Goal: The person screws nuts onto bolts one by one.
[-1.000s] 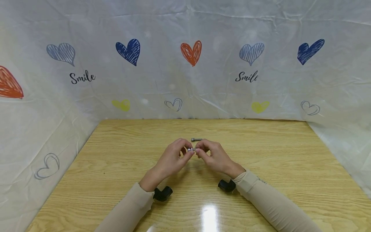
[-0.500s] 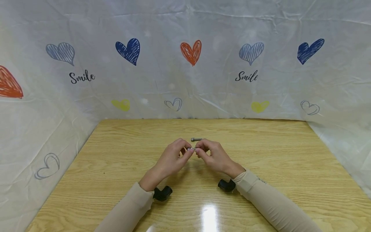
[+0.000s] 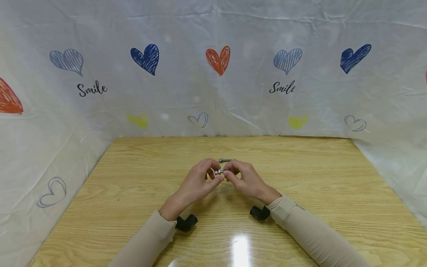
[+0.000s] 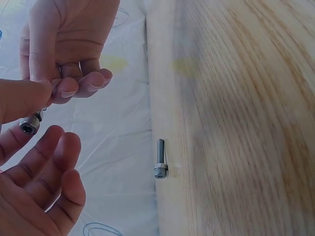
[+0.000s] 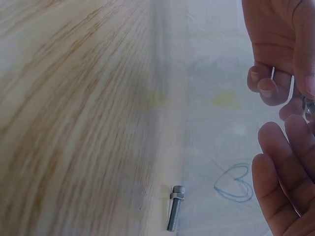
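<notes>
My right hand [image 3: 248, 180] pinches the shank of a small silver bolt [image 3: 217, 172] between thumb and index finger. A nut [image 3: 219, 172] sits on that bolt, a little way from its head. Around the head end, my left hand [image 3: 197, 180] has its thumb and index finger spread apart, with the bolt in the gap. In the left wrist view the socket head [image 4: 28, 127] faces the camera. A second bolt [image 3: 225, 160] lies on the table just beyond the hands, a nut close against its head; the right fingers partly cover its far end in the head view.
The wooden table [image 3: 150, 193] reaches back to a white cloth backdrop [image 3: 180, 81] printed with hearts and "Smile". A black curved piece shows under each wrist, one at the left sleeve [image 3: 186, 223] and one at the right [image 3: 260, 213].
The left thumb and index finger have parted from around the nut, so head and nut now show. My right hand keeps its pinch on the bolt. The head view has shifted slightly.
</notes>
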Tool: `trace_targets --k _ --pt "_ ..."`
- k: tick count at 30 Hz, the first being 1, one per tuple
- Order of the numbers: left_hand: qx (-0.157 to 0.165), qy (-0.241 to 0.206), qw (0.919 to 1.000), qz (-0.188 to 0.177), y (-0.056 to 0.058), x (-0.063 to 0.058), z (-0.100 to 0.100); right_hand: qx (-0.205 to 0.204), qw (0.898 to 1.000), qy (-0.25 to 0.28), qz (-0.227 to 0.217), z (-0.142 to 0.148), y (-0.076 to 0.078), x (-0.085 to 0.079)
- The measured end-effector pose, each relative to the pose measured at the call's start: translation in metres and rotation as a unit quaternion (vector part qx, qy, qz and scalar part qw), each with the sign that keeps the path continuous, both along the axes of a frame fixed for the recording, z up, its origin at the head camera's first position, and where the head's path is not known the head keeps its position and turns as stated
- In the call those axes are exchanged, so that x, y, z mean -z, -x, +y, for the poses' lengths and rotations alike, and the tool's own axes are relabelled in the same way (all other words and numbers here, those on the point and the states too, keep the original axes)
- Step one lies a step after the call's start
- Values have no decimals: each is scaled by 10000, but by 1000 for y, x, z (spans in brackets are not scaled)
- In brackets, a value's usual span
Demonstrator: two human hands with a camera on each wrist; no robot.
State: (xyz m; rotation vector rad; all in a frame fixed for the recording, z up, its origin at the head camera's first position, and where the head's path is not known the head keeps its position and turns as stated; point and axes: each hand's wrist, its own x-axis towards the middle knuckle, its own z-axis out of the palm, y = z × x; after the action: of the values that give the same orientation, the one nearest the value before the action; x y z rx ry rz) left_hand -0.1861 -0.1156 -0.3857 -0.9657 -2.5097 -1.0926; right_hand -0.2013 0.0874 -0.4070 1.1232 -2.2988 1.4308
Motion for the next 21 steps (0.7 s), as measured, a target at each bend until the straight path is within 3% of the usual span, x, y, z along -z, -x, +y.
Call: trace_targets --k 9,21 --pt "-65 25 9998 160 1 0 1 -11 10000 -35 24 0 -2 -1" --pt "-80 34 9999 75 -1 -1 1 22 10000 -32 76 0 -1 -1"
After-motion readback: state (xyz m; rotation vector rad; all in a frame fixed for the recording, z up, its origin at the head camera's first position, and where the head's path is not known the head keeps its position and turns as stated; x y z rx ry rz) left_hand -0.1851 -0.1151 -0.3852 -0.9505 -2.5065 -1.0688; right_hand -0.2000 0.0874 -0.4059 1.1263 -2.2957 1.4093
